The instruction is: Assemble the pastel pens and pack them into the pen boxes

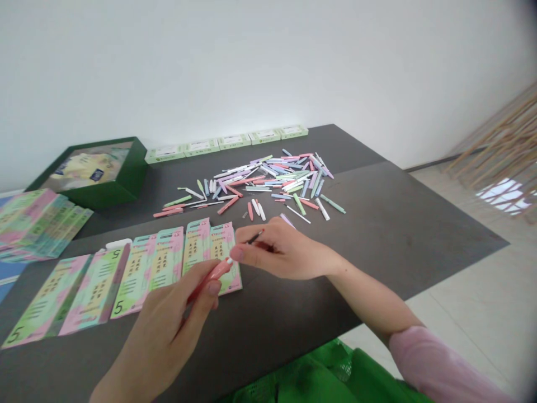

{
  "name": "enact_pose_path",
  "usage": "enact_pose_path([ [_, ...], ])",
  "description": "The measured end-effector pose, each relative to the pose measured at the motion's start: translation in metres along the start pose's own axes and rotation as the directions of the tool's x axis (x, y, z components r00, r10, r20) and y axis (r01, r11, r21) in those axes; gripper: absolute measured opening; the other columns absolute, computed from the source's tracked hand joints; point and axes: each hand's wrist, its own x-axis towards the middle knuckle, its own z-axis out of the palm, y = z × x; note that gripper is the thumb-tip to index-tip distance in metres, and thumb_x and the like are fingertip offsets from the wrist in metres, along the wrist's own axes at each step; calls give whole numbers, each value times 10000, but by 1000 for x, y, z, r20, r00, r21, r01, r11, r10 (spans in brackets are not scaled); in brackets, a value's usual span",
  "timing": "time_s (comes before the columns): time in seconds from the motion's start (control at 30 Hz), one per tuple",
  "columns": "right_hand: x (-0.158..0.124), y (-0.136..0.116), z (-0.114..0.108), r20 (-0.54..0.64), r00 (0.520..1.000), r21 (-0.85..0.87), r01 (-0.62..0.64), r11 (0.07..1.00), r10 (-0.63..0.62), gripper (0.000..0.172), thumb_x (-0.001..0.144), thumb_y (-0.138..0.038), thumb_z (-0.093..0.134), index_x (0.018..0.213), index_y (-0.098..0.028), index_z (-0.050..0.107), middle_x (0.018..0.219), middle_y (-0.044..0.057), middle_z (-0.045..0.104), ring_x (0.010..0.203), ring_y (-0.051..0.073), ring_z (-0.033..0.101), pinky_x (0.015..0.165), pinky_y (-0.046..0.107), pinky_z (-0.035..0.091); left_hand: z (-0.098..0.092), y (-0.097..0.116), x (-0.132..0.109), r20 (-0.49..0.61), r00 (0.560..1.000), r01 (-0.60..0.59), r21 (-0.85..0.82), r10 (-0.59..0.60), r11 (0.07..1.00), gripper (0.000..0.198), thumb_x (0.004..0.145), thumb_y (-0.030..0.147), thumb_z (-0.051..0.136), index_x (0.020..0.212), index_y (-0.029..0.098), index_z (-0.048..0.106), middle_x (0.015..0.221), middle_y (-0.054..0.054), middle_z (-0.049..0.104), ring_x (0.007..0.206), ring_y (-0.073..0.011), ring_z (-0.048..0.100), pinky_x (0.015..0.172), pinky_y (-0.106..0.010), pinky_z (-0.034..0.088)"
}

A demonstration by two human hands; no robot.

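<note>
My left hand (168, 319) is closed around a coral-red pen barrel (218, 271), whose white end points up toward my right hand. My right hand (281, 249) pinches a thin dark pen refill (255, 237) with a red tip. The right thumb and fingertips meet the white end of the barrel, so the exact contact there is partly hidden. Just behind both hands lies a row of pastel printed pen boxes (168, 257). Farther back spreads a loose pile of pastel pens, caps and white refills (277, 173).
On the dark table (377, 224), a green open box (126, 173) holding plastic packets stands at back left. Stacked pastel boxes (37, 224) sit at the left edge. Several pale green cartons (235, 141) line the wall. Green cloth (319, 375) hangs below the front edge.
</note>
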Motion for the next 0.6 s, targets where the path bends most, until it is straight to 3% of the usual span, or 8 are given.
enact_pose_path([
  [0.13, 8, -2, 3, -43, 999, 12, 22, 1000, -21, 432, 991, -369, 428, 615, -174, 347, 746, -34, 438, 579, 41, 340, 555, 218, 277, -1, 5, 6, -76, 995, -57, 57, 61, 997, 233, 936, 413, 419, 958, 267, 600, 550, 82, 577, 399, -111, 486, 438, -221, 351],
  [0.37, 8, -7, -1, 20, 999, -90, -35, 995, 37, 363, 987, -461, 401, 802, -172, 520, 724, -36, 531, 559, 59, 405, 603, 234, 307, 2, 4, 14, -156, 974, -154, 91, 167, 984, 156, 970, 323, 396, 916, 275, 534, 535, 105, 550, 418, -91, 503, 436, -204, 314],
  [0.5, 9, -15, 2, -149, 989, 8, -12, 1000, 13, 372, 1000, -493, 325, 959, -191, 539, 668, -44, 511, 556, 83, 440, 611, 239, 343, 3, 4, 15, -170, 972, -157, 51, 164, 986, 159, 966, 307, 405, 876, 266, 530, 504, 105, 512, 396, -81, 462, 425, -207, 296],
  [0.6, 13, -21, 6, -268, 963, 76, -7, 997, 27, 343, 999, -485, 346, 869, -210, 505, 623, -50, 460, 604, 98, 475, 619, 235, 355, 4, 1, 13, -154, 984, -107, -70, 95, 992, 163, 952, 338, 443, 863, 254, 550, 523, 89, 509, 414, -75, 438, 430, -214, 289],
])
